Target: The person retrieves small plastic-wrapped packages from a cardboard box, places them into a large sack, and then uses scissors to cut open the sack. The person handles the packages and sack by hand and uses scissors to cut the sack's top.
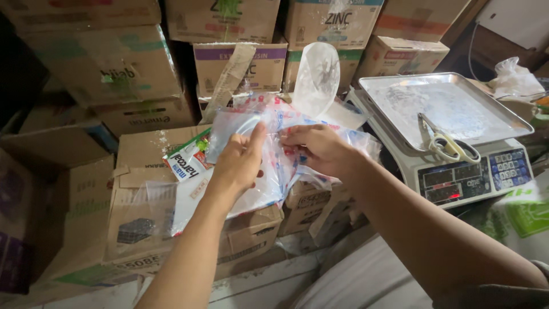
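Both my hands are in the middle of the head view, over a stack of clear plastic bags (pixel 274 177) with red and blue print that lies on a cardboard box (pixel 251 229). My left hand (pixel 239 161) pinches the top edge of one clear bag (pixel 237 123). My right hand (pixel 320 150) grips the same bag's edge from the right, fingers curled into the plastic. A clear plastic scoop (pixel 315 80) stands upright just behind the bags.
A digital scale (pixel 457 171) with a steel tray (pixel 400 97) sits at the right, scissors (pixel 452 143) lying on the tray. Stacked cardboard boxes (pixel 114 68) fill the back and left. A printed packet (pixel 186 160) lies left of the bags.
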